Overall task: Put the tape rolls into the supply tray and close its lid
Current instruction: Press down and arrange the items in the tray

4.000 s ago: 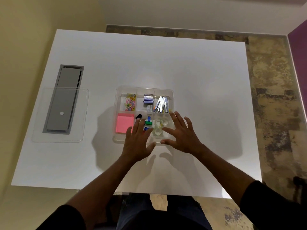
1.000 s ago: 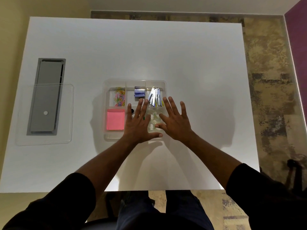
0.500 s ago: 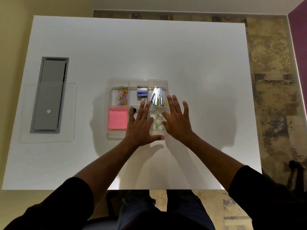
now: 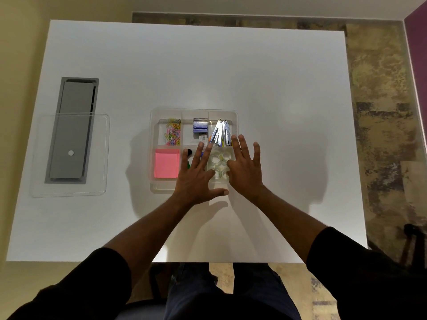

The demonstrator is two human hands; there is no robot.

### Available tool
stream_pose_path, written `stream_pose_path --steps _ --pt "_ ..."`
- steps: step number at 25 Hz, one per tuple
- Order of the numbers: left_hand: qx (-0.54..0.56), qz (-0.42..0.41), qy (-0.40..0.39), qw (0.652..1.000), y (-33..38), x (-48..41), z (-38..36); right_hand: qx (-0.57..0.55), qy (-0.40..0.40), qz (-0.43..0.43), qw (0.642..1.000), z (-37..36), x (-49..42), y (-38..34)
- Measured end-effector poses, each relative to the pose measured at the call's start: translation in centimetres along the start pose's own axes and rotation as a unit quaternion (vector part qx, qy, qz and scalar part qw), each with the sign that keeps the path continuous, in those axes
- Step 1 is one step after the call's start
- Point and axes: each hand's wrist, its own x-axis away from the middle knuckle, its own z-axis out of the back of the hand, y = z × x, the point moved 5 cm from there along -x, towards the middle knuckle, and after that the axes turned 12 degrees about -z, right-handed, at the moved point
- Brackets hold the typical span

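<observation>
— Where are the clear tape rolls (image 4: 219, 166)?

— In the clear divided supply tray's (image 4: 235, 116) near-right compartment. My left hand (image 4: 196, 179) and right hand (image 4: 245, 168) hover flat, fingers spread, grip released.

— The lid?

— The clear flat lid (image 4: 101, 155) lies far left on the worktop (image 4: 231, 70), probably my next reach.

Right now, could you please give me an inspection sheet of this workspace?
Surface: white table, gray hatch at left.
Job's things: clear tape rolls in tray, near right compartment; lid off, lying over hatch.
Clutter: paper clips, pink notes, metal strips in tray.
Grippers: left hand and right hand open, flat over tray.
Cables: nothing seen.
Surroundings: patterned floor.
</observation>
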Motion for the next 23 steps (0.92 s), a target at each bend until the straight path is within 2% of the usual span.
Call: stream_pose_path --steps 7,13,23 --pt "0.014 0.005 0.001 1.000 -0.1 0.6 0.8 -0.017 0.018 -0.011 1.000 -0.1 -0.4 -0.3" --pt "0.042 -0.003 0.052 0.998 -0.2 1.5 1.6 -0.024 0.001 -0.032 0.999 0.4 -0.6 -1.4" --pt "0.038 -0.016 0.032 0.999 -0.2 1.8 1.5 -0.019 -0.017 -0.048 0.998 0.1 -0.6 -2.4"
